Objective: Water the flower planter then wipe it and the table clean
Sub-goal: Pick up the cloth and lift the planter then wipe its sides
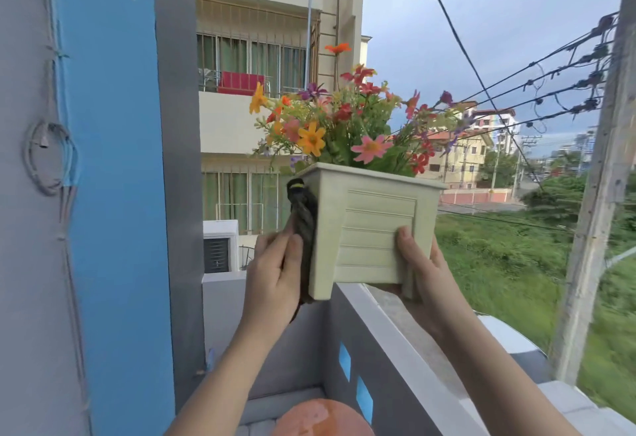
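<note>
Left hand (275,274) pressed a dark cloth (304,225) flat against the planter's (371,229) side, while the right hand (420,263) gripped its lower corner, holding it up above the balcony wall (378,339). Wiping well probably called for a steady supporting grip and firm, even strokes.

A grey balcony wall (389,349) with small blue inset panels (364,397) runs beneath an overcast sky (499,5). A blue-and-grey pillar (113,194) stands at left, facing a cream apartment block (261,119) with barred windows. Power lines (537,71) cross above a grassy lot (509,256).
</note>
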The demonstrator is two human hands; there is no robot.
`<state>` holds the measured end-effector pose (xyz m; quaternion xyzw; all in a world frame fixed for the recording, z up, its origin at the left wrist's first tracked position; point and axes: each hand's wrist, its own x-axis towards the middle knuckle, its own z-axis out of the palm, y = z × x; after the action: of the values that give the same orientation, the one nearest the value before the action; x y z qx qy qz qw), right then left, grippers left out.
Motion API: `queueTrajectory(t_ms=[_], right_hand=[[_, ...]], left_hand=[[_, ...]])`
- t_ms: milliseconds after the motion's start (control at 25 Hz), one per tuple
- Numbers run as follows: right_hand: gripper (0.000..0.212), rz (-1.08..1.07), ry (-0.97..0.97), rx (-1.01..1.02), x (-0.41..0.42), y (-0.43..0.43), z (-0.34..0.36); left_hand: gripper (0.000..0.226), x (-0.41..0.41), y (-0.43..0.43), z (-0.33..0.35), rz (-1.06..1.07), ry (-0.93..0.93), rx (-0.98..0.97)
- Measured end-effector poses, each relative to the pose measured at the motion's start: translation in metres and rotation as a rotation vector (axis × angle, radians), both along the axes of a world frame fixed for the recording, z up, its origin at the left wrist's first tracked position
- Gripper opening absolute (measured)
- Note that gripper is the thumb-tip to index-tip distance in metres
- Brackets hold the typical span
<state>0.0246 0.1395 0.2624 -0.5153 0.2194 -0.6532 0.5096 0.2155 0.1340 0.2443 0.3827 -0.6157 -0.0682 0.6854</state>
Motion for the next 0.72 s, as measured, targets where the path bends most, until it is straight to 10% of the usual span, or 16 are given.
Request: queueTrajectory(t_ms=[720], right_hand=[[0.064,0.021,-0.033,0.055,-0.002,-0.004,-0.025]], left_hand=[[0.047,0.009,-0.032,0.000,0.238,-0.126,0.074]])
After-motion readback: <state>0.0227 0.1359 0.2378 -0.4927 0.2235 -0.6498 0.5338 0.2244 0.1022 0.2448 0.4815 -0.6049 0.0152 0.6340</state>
